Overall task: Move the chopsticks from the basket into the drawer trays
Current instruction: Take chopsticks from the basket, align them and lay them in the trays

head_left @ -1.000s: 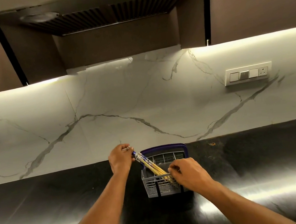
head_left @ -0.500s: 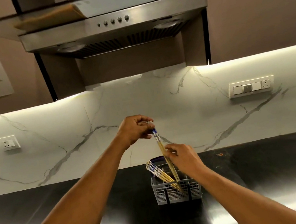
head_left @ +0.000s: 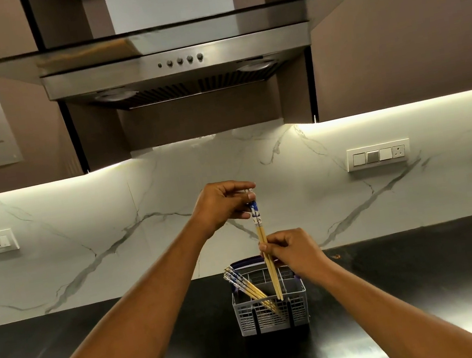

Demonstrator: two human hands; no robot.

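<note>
Above the basket [head_left: 270, 312] rim, left hand [head_left: 221, 204] and right hand [head_left: 294, 251] pinching an upright chopstick pair [head_left: 261, 236], tips over the rim

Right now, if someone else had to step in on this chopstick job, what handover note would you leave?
Left hand pinches the blue patterned tops of a lifted pair of chopsticks. Right hand holds the same pair mid-shaft; their tips are about level with the rim of the basket.
A bundle of remaining chopsticks leans left in the basket on the black counter.
Done: one pair nearly out.
Left: carry it to the drawer trays, which are not in view, then move the rest.
</note>
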